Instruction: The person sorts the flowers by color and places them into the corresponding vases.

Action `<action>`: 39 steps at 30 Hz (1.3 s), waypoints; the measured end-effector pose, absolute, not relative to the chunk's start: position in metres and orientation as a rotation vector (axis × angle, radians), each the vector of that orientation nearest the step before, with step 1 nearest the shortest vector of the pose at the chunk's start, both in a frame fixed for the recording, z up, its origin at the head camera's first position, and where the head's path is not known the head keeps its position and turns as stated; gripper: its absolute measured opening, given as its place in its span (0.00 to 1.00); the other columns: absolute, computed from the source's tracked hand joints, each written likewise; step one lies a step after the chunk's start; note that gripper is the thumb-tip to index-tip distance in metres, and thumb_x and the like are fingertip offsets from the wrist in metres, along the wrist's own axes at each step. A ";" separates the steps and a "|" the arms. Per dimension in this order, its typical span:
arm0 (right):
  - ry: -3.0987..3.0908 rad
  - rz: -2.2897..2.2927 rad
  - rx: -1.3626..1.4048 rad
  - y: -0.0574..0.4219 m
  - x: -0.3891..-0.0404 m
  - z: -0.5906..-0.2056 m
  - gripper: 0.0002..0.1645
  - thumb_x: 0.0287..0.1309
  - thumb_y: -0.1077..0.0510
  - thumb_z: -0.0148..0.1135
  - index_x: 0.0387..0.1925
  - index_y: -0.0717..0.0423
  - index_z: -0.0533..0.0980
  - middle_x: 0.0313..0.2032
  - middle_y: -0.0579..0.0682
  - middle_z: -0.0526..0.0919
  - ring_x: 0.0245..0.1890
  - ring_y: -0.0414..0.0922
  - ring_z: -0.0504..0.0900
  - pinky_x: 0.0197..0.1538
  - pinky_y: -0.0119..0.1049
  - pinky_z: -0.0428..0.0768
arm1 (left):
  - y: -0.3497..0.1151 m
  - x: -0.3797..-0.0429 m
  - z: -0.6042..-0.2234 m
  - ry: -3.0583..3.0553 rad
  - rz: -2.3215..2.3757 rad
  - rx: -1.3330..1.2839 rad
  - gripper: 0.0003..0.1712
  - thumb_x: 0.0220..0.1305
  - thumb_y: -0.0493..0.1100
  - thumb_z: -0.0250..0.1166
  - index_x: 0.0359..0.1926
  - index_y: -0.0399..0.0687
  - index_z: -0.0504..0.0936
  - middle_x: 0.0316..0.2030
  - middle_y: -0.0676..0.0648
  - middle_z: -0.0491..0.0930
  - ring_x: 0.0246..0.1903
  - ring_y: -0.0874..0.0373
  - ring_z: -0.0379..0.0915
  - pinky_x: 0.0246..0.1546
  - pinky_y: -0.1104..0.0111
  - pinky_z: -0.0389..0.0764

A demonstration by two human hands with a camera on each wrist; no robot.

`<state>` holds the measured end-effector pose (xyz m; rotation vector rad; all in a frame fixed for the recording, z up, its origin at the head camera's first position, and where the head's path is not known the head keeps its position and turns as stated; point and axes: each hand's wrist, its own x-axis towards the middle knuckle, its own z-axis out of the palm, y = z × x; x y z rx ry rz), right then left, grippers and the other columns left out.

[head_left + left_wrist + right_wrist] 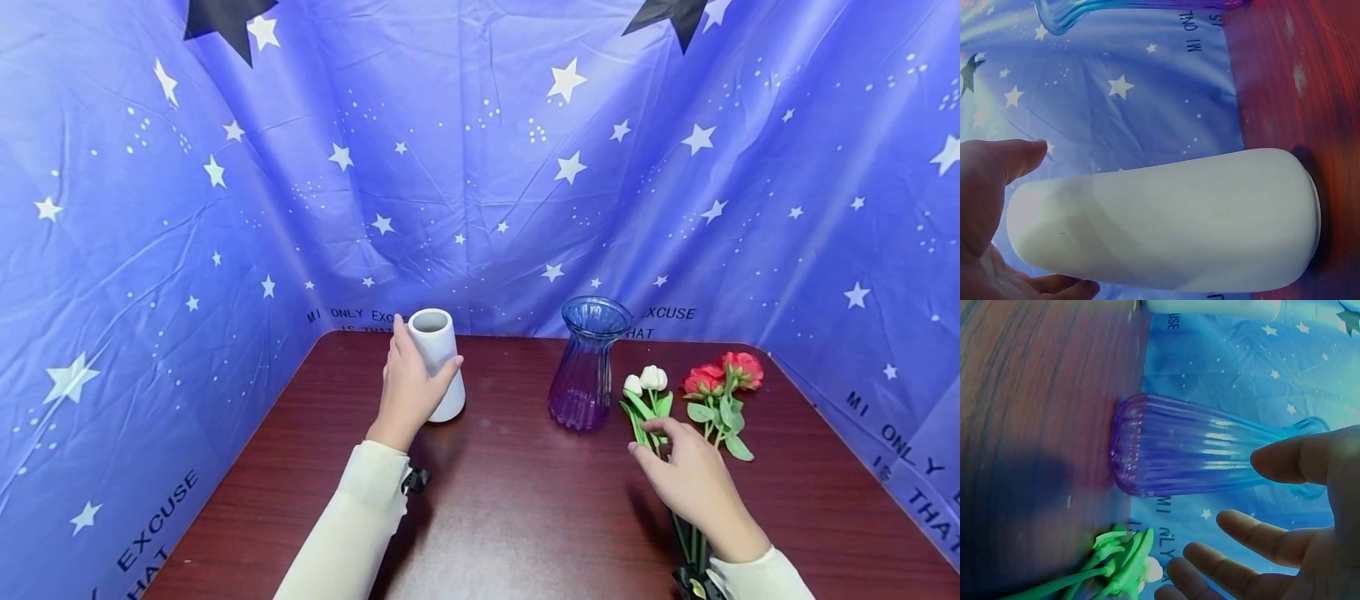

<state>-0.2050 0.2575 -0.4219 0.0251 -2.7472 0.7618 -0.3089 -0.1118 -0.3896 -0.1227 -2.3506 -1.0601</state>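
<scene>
A white vase [448,385] stands upright at the table's back left. My left hand [408,379] is at its upper part, thumb on one side and fingers on the other. In the left wrist view the thumb [1025,159] is apart from the vase wall. My right hand [693,479] hovers with spread, relaxed fingers over the stems of white tulips [643,385], holding nothing. A ribbed glass vase [585,375], blue at the rim and purple at the base, stands beyond that hand, to its left. Red roses [723,375] with green leaves lie right of the tulips.
The dark red wooden table [495,517] is enclosed at the back and both sides by a blue star-printed cloth [465,150]. Both vases stand near the table's back edge.
</scene>
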 end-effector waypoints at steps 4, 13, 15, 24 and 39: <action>-2.744 0.785 0.008 0.263 -0.208 -0.430 0.25 0.65 0.45 0.66 0.55 0.57 0.81 0.49 0.61 0.85 0.43 0.53 0.82 0.42 0.47 0.75 | -0.111 -0.314 -0.391 -2.315 -1.154 -0.079 0.68 0.56 0.59 0.77 0.81 0.36 0.43 0.72 0.31 0.64 0.65 0.31 0.70 0.66 0.40 0.72; -2.745 0.844 -0.024 0.275 -0.210 -0.434 0.25 0.66 0.44 0.65 0.55 0.57 0.81 0.51 0.62 0.85 0.45 0.54 0.82 0.43 0.47 0.75 | -0.108 -0.326 -0.398 -2.296 -1.229 -0.042 0.63 0.55 0.61 0.77 0.79 0.41 0.52 0.67 0.36 0.70 0.61 0.38 0.73 0.63 0.44 0.76; -2.747 0.858 -0.037 0.277 -0.210 -0.433 0.25 0.67 0.44 0.65 0.55 0.58 0.81 0.51 0.62 0.85 0.44 0.54 0.83 0.42 0.46 0.75 | -0.108 -0.329 -0.399 -2.291 -1.232 -0.041 0.60 0.54 0.61 0.78 0.78 0.43 0.55 0.63 0.38 0.72 0.58 0.40 0.75 0.60 0.45 0.78; -2.778 0.920 -0.090 0.283 -0.209 -0.439 0.30 0.67 0.42 0.65 0.59 0.60 0.78 0.53 0.62 0.85 0.48 0.55 0.85 0.44 0.44 0.77 | -0.111 -0.328 -0.408 -2.268 -1.205 -0.010 0.53 0.54 0.57 0.80 0.73 0.42 0.65 0.58 0.40 0.77 0.54 0.41 0.78 0.53 0.45 0.81; -2.762 0.930 -0.134 0.295 -0.212 -0.448 0.27 0.66 0.43 0.66 0.56 0.60 0.80 0.47 0.57 0.87 0.43 0.50 0.83 0.42 0.42 0.77 | -0.113 -0.335 -0.413 -2.262 -1.150 -0.009 0.50 0.52 0.60 0.80 0.69 0.44 0.69 0.54 0.42 0.79 0.50 0.42 0.80 0.50 0.46 0.83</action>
